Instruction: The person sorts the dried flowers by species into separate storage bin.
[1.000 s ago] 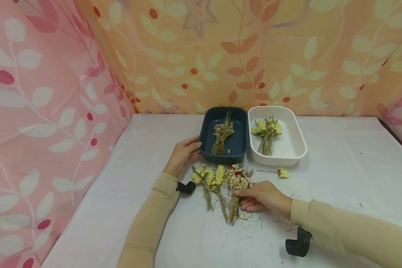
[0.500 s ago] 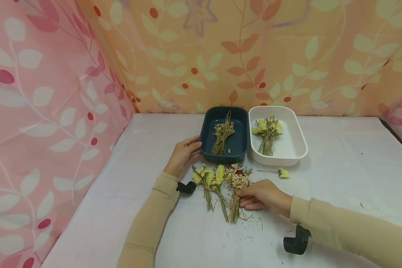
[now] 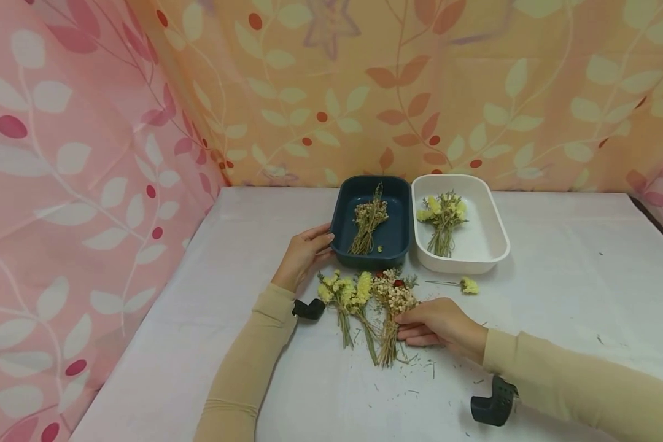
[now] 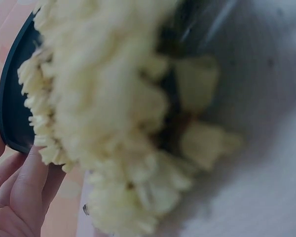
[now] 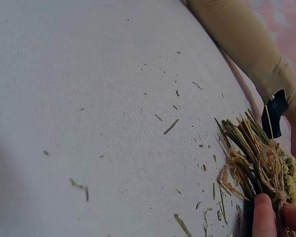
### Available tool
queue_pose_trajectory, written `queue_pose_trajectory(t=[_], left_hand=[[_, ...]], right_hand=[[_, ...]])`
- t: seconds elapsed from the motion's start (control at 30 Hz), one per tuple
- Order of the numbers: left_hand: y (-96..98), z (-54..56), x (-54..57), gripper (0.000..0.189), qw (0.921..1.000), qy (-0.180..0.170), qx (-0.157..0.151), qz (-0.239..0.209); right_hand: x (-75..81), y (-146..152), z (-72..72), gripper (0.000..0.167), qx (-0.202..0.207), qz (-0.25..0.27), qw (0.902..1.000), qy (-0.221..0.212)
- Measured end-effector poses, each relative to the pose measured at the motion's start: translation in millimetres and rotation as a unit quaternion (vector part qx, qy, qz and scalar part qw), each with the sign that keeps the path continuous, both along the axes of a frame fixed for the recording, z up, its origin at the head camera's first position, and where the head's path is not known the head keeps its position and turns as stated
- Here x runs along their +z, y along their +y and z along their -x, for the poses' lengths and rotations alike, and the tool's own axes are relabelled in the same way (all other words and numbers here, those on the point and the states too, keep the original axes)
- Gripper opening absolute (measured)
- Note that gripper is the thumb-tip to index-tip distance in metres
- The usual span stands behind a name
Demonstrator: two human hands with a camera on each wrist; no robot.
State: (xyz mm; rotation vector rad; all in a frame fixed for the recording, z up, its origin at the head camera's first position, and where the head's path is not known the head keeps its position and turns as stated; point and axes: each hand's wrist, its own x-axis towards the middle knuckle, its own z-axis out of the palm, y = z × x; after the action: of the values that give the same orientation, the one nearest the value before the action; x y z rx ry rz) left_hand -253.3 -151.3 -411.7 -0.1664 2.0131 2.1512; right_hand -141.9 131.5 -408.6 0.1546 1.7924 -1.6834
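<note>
My left hand [image 3: 305, 250] touches the left outer side of a dark blue tray [image 3: 339, 213] with extended fingers, seen also as fingers [image 4: 32, 182] at the tray's corner in the left wrist view. My right hand [image 3: 447, 324] pinches the stems of a dried flower bouquet [image 3: 393, 296] with cream and red blooms lying on the table. Tied twine and stems [image 5: 259, 153] show between thumb and fingers in the right wrist view. Two yellow dried flower bunches [image 3: 336, 288] lie just left of it. Blurred yellow blossoms [image 4: 103, 98] fill much of the left wrist view.
A brown dried bouquet [image 3: 369, 221] lies in the blue tray. Against it stands a white tray [image 3: 488, 236] holding a yellow-flowered bouquet [image 3: 444, 218]. One loose yellow flower [image 3: 469, 285] lies before the white tray. Stem scraps [image 5: 171, 126] litter the white-covered table.
Both hands stay almost where they were. The head view shifts only slightly, and the bouquet lies in nearly the same place.
</note>
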Motion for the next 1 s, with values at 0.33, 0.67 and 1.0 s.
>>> queue_pose_trajectory(t=[0.33,0.67,1.0], left_hand=[[0.8,0.9,-1.0,0.043,1.0,-0.004,0.003,0.0],[0.4,0.3,0.2,0.044,1.0,-0.002,-0.003,0.0],[-0.8,-1.5,0.7,0.044,1.0,0.007,-0.003,-0.004]], right_hand=[[-1.4,4.3,-2.8,0.033,-0.006,0.026,0.9996,-0.007],[15.9,15.9,-7.8,0.028,0.013,0.05,0.9985,0.019],[39.4,21.3,-13.1,0.024,0.025,0.044,0.9962,0.071]])
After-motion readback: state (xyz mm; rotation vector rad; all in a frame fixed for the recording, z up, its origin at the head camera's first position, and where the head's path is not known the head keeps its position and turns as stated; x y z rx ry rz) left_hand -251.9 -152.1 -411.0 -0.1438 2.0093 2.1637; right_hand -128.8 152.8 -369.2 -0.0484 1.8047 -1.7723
